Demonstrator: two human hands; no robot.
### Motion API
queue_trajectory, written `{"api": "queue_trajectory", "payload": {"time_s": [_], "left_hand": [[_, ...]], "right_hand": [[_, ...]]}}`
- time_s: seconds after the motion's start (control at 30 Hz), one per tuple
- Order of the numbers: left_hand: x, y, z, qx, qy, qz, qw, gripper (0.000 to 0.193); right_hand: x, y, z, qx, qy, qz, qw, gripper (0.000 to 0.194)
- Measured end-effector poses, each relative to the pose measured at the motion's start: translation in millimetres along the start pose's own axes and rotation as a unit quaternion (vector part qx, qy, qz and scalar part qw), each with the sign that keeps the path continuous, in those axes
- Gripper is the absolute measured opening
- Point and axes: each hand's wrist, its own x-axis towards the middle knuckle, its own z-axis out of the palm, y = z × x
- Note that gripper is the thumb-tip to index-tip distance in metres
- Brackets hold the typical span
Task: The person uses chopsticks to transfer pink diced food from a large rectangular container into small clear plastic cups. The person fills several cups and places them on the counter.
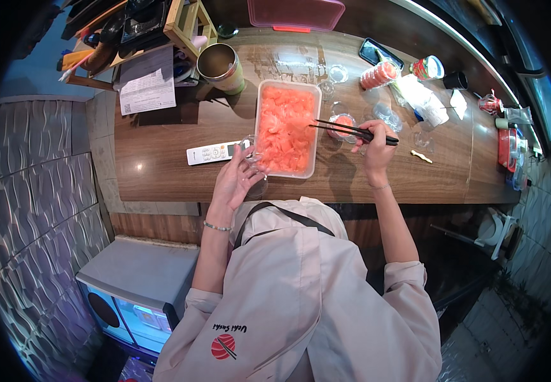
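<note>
A rectangular plastic tub (317, 143) in front of me is full of thin pink-orange slices (285, 129) that look like pickled ginger. My right hand (378, 145) grips a pair of black chopsticks (342, 129), their tips over the tub's right side. Whether a slice is pinched between the tips, I cannot tell. Partly beneath the chopsticks stands a small clear cup (344, 120) with pink slices in it. At the tub's lower left corner, my left hand (237, 176) holds a clear plastic cup or lid (252, 145) by its fingers.
A white remote control (216, 153) lies left of the tub, below a tall metal-rimmed container (228, 71). Toward the back right are a stack of filled cups (379, 75), a phone (375, 52) and loose clear lids (386, 117). A pink lid (297, 14) leans behind.
</note>
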Motion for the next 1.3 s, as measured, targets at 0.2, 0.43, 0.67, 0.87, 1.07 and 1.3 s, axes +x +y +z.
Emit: {"api": "queue_trajectory", "payload": {"time_s": [0.2,0.43,0.67,0.87,1.07,1.3], "left_hand": [[0.3,-1.7,-0.8,-0.006,0.008,0.001,1.0,0.066],[-3.8,0.8,4.2,-0.013,0.028,-0.004,1.0,0.063],[11.0,8.4,21.8,0.023,0.046,0.0,0.999,0.068],[42.9,14.8,50.6,0.037,0.029,0.004,0.999,0.055],[67.1,9.8,72.9,0.04,0.022,-0.017,0.999,0.047],[55.2,8.8,87.9,0.025,-0.011,-0.041,0.999,0.04]], "right_hand": [[4.3,-5.6,15.2,-0.146,-0.086,0.029,0.985,0.031],[3.8,-1.7,7.4,-0.092,-0.072,-0.004,0.993,0.029],[7.7,-32.0,-12.5,-0.06,-0.097,-0.048,0.992,0.028],[2.9,-69.7,-21.1,-0.02,-0.086,-0.068,0.994,0.028],[-2.9,-86.4,-24.0,-0.008,-0.115,-0.078,0.99,0.028],[-7.8,-76.4,-2.0,-0.115,-0.203,-0.106,0.967,0.023]]}}
